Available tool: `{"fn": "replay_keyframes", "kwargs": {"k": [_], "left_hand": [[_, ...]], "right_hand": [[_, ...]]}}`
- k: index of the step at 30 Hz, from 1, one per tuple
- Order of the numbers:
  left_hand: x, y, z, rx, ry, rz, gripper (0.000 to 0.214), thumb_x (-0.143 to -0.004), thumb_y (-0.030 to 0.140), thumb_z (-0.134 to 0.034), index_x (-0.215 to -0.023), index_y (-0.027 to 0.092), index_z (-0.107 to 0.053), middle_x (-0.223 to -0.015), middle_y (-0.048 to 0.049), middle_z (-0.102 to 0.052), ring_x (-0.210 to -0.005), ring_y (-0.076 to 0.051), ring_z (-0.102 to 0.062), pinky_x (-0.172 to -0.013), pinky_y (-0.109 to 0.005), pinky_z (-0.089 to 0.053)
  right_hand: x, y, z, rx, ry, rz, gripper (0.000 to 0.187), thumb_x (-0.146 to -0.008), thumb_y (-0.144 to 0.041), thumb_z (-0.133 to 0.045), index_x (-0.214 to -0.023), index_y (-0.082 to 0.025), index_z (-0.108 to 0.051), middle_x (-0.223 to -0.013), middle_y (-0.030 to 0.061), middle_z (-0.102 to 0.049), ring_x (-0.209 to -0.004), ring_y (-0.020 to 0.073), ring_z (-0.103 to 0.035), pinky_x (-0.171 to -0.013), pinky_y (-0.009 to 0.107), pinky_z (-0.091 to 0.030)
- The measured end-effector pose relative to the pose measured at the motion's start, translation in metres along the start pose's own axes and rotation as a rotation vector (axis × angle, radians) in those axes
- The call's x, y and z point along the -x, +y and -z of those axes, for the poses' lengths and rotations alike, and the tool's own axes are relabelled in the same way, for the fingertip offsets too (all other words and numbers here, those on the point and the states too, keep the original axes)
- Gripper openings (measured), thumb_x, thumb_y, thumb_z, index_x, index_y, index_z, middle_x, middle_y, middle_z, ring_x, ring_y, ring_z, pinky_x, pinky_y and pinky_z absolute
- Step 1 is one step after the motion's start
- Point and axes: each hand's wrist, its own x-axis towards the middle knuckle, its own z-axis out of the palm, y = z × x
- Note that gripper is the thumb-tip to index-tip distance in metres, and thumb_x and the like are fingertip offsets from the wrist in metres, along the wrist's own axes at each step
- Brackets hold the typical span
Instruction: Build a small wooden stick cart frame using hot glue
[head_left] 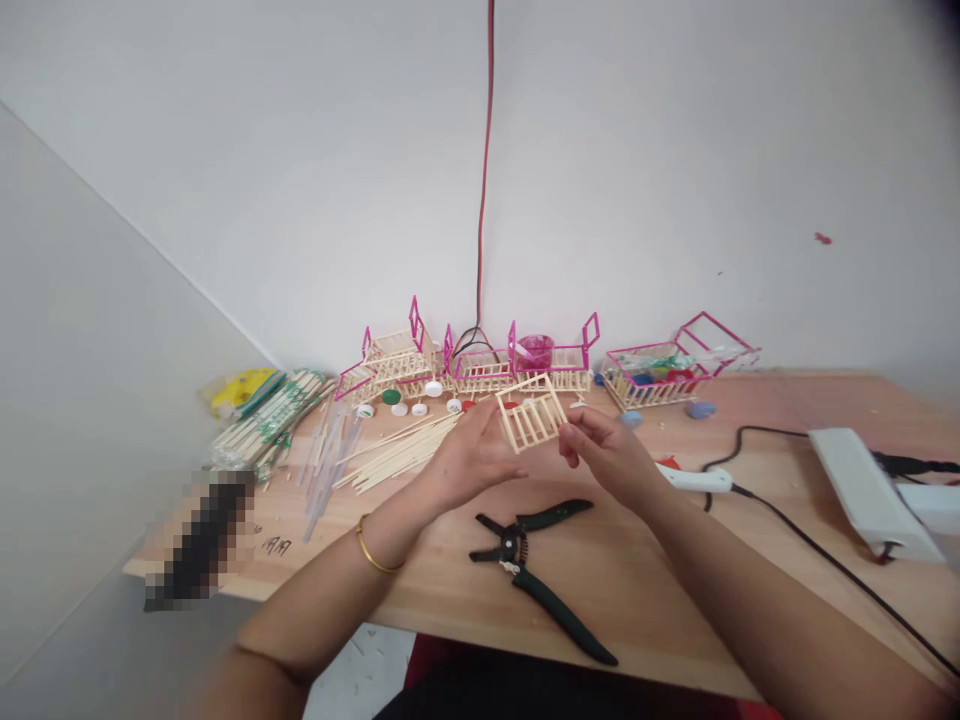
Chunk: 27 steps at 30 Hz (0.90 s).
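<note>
The stick frame (531, 415) is pinched above the desk (450, 590), with the grip of the left hand (465, 460) and right hand (607, 455) narrowed on its edges, so its thin joints could be snapped by squeezing.

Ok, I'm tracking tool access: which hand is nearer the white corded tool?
Right. The right hand is just left of the white corded tool, its wrist close beside it. The left hand, holding the stick frame, is farther left, beyond the right hand.
</note>
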Motion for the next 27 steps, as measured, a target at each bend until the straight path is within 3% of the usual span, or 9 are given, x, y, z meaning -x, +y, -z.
{"fn": "replay_keyframes", "kwargs": {"k": [4,8,11,14,19,24,27], "left_hand": [[-0.007,-0.008,-0.019,0.269,0.024,0.038,0.059,-0.074,0.027,-0.071,-0.127,0.020,-0.047,-0.127,-0.0102,-0.055,-0.116,-0.022,-0.053,-0.101,-0.040,-0.043],[-0.007,-0.018,-0.026,0.507,0.006,0.058,0.054,-0.074,0.025,-0.070,-0.124,0.017,-0.050,-0.126,-0.0107,-0.056,-0.115,-0.022,-0.055,-0.100,-0.038,-0.044],[-0.006,-0.024,-0.029,0.556,-0.005,0.079,0.053,-0.076,0.026,-0.069,-0.124,0.016,-0.049,-0.126,-0.0112,-0.057,-0.114,-0.023,-0.056,-0.097,-0.036,-0.046],[-0.004,-0.030,-0.030,0.421,0.019,0.076,0.054,-0.076,0.028,-0.069,-0.125,0.017,-0.048,-0.124,-0.0104,-0.058,-0.111,-0.022,-0.057,-0.096,-0.036,-0.047],[0.001,-0.037,-0.027,-0.033,0.136,-0.054,0.055,-0.071,0.033,-0.072,-0.120,0.019,-0.051,-0.117,-0.0103,-0.059,-0.111,-0.026,-0.054,-0.096,-0.044,-0.044],[0.003,-0.047,-0.027,-0.271,0.186,-0.180,0.051,-0.078,0.012,-0.055,-0.127,0.022,-0.046,-0.130,-0.0126,-0.047,-0.124,-0.025,-0.042,-0.101,-0.047,-0.039],[0.003,-0.054,-0.030,-0.325,0.194,-0.170,0.057,-0.073,0.005,-0.052,-0.127,0.021,-0.046,-0.132,-0.0133,-0.043,-0.124,-0.025,-0.041,-0.101,-0.048,-0.039]], "right_hand": [[0.001,0.002,0.001,-0.022,-0.032,-0.030,0.035,-0.084,-0.053,-0.050,-0.070,-0.021,-0.049,-0.057,-0.0035,-0.052,-0.048,0.0107,-0.048,-0.051,0.026,-0.041],[0.000,0.011,0.001,-0.069,-0.072,-0.084,0.033,-0.083,-0.053,-0.052,-0.075,-0.021,-0.050,-0.056,-0.0047,-0.051,-0.047,0.0102,-0.047,-0.047,0.024,-0.040],[0.000,0.017,0.000,-0.033,-0.075,-0.104,0.031,-0.082,-0.052,-0.055,-0.079,-0.021,-0.051,-0.056,-0.0050,-0.050,-0.049,0.0108,-0.049,-0.047,0.023,-0.041],[-0.001,0.018,-0.001,0.024,-0.076,-0.088,0.031,-0.081,-0.051,-0.057,-0.079,-0.020,-0.052,-0.059,-0.0036,-0.053,-0.050,0.0110,-0.051,-0.048,0.024,-0.043],[-0.004,0.016,-0.003,0.015,-0.115,-0.026,0.028,-0.081,-0.047,-0.057,-0.088,-0.020,-0.057,-0.067,-0.0009,-0.056,-0.058,0.0128,-0.054,-0.056,0.027,-0.048],[-0.004,0.018,-0.003,0.145,-0.206,-0.040,0.026,-0.081,-0.042,-0.057,-0.093,-0.020,-0.059,-0.080,0.0023,-0.062,-0.067,0.0150,-0.057,-0.061,0.028,-0.047],[-0.003,0.019,-0.003,0.254,-0.268,-0.118,0.024,-0.077,-0.038,-0.061,-0.092,-0.020,-0.059,-0.073,0.0005,-0.062,-0.064,0.0161,-0.057,-0.056,0.027,-0.044]]}}
